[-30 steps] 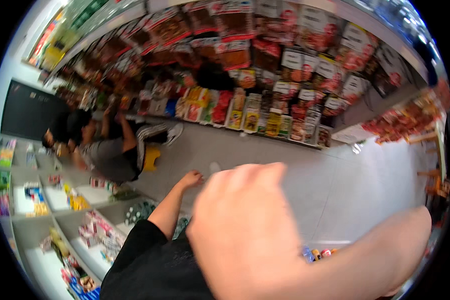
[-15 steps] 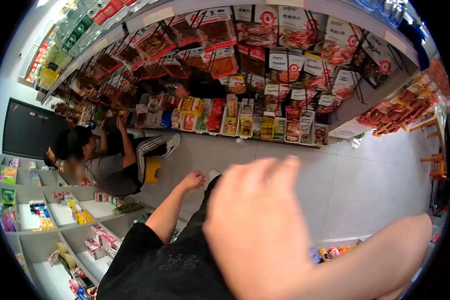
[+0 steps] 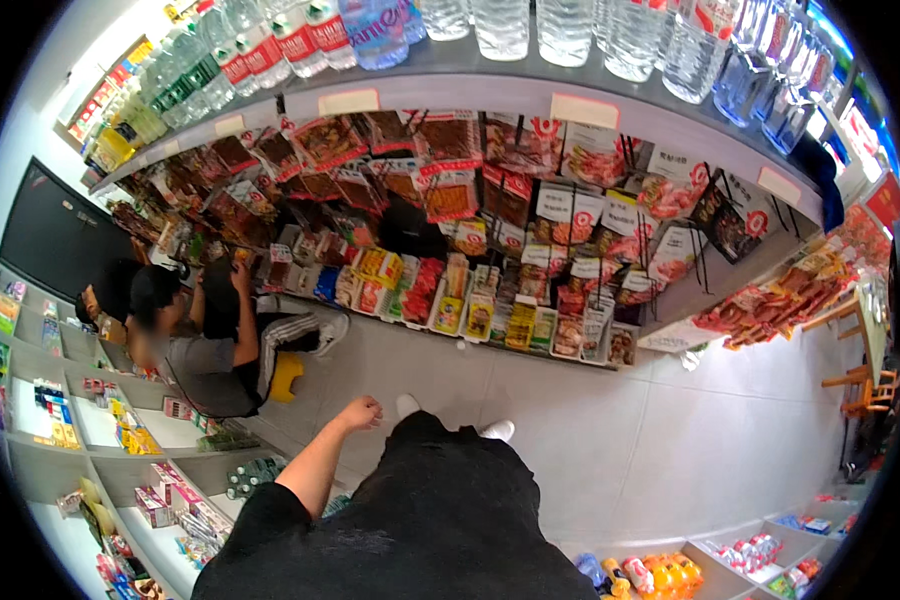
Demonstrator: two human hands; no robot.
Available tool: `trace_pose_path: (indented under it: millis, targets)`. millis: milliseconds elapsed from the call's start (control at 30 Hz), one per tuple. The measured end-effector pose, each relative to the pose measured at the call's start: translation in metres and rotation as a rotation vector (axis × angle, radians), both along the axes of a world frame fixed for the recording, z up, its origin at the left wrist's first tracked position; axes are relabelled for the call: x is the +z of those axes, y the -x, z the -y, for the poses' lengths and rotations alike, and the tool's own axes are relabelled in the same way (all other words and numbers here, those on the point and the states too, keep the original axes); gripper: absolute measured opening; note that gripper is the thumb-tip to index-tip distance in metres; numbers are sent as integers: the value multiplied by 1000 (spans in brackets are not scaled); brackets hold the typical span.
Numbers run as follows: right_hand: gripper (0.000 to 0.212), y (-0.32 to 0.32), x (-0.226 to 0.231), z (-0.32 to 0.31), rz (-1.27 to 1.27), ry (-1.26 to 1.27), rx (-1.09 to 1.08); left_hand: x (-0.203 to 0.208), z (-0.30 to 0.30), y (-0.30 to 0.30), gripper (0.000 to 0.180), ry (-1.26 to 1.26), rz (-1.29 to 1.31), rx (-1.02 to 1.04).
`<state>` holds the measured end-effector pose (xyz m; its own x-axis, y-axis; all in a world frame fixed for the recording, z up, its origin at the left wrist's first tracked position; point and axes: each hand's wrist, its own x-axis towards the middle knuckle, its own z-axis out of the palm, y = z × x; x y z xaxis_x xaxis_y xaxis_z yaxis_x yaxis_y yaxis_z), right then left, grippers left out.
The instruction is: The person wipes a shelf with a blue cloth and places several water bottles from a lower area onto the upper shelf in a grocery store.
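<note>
My left hand (image 3: 361, 413) hangs in the air over the floor at my left side, its fingers loosely curled in. Nothing shows in it. Only my right hand is out of view. Ahead, packets of snack food in red, white and dark wrapping (image 3: 448, 190) hang from hooks under a shelf. Below them stands a row of trays with yellow, red and green packets (image 3: 425, 285). Both of my white shoes (image 3: 497, 430) show on the floor.
To the left, a person in a grey top (image 3: 205, 365) sits on a low yellow stool (image 3: 286, 377), facing the rack. Water bottles (image 3: 502, 28) line the shelf above. A compartmented shelf (image 3: 115, 462) runs along my left; orange bottles (image 3: 678, 575) stand behind right. A wooden chair (image 3: 855, 385) stands far right.
My right hand, large in front of me before, has left the picture. The view has tilted up, so the bottle shelf shows more. My left hand has shifted slightly left and down.
</note>
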<state>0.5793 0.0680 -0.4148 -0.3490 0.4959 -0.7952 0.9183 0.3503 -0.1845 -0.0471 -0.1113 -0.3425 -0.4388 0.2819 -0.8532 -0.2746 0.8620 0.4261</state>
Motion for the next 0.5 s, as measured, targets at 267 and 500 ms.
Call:
trace_pose_path:
  millis: [267, 500]
  targets:
    - [42, 41, -37, -56, -383, 298, -1750, -14, -45, 19, 36, 120, 1, -393]
    - [22, 227, 38, -207, -968, 293, -1085, -3, -141, -9, 25, -235, -164, -479]
